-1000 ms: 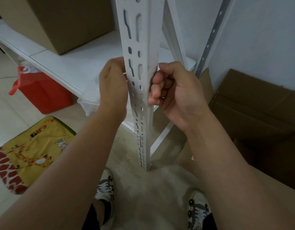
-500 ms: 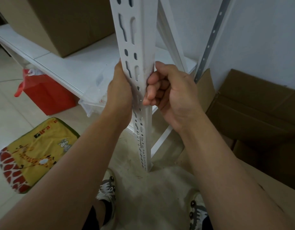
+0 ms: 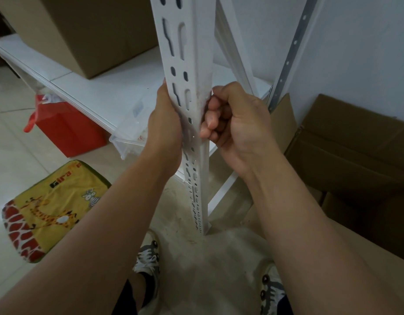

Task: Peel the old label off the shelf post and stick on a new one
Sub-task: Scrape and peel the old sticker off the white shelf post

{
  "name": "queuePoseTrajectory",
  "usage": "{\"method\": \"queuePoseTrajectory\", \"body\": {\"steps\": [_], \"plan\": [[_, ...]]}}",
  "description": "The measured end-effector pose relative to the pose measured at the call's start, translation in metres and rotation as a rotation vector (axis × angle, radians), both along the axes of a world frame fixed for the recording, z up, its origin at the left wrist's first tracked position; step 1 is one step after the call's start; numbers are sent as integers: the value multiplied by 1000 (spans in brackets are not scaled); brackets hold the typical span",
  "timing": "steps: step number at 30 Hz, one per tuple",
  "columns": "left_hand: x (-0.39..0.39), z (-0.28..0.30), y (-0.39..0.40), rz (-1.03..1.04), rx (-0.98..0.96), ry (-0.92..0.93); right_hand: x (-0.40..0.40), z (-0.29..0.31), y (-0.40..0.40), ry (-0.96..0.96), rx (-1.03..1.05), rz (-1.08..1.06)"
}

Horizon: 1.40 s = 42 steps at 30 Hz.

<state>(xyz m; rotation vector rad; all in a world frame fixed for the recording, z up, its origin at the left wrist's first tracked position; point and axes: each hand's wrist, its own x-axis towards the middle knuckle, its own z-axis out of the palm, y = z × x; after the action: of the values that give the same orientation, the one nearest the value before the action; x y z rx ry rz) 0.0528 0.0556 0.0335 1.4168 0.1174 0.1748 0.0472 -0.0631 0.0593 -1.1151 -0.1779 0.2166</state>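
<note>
A white slotted shelf post (image 3: pixel 187 53) stands upright in the middle of the view and runs down to the floor. My left hand (image 3: pixel 165 123) wraps around its left edge at mid height. My right hand (image 3: pixel 232 119) is curled into a fist against the post's right face, fingertips pressed at the corner. A smudged grey patch (image 3: pixel 203 98) marks the post's corner between the two hands. No label is plainly visible; whatever lies under my right fingers is hidden.
A white shelf board (image 3: pixel 100 89) carries a large cardboard box (image 3: pixel 94 30) at the upper left. A clear plastic bin (image 3: pixel 130 135) and a red bag (image 3: pixel 66 130) sit under it. A giraffe-print cushion (image 3: pixel 48 205) lies on the floor. Flattened cartons (image 3: pixel 355 151) lean at the right.
My left hand has slid from a loose fist beside the post to a grip around its left edge. My right fist stays at the corner. The view has shifted slightly.
</note>
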Motion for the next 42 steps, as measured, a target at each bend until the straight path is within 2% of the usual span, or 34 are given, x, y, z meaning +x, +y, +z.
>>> {"method": "queuePoseTrajectory", "body": {"steps": [3, 4, 7, 9, 12, 16, 19, 35, 42], "plan": [[-5, 5, -3, 46, 40, 46, -6, -3, 3, -49, 89, -93], [-8, 9, -6, 79, 51, 58, -8, -5, 3, -104, 58, -134], [-13, 15, -12, 219, 26, 74, -7, -7, -2, -401, -212, -253], [-13, 16, -15, 233, 4, 74, -6, -8, -5, -550, -370, -310], [-14, 18, -17, 255, -25, 88, -7, -13, -4, -662, -487, -409], [-16, 19, -19, 246, -49, 71, -7, -21, 3, -763, -539, -559], [-17, 19, -20, 252, -58, 69, -7, -24, 6, -790, -557, -633], [-18, 18, -22, 237, -55, 33, -10, -26, 17, -788, -555, -704], [-19, 16, -20, 225, -55, 33, -15, -26, 20, -644, -419, -660]]}}
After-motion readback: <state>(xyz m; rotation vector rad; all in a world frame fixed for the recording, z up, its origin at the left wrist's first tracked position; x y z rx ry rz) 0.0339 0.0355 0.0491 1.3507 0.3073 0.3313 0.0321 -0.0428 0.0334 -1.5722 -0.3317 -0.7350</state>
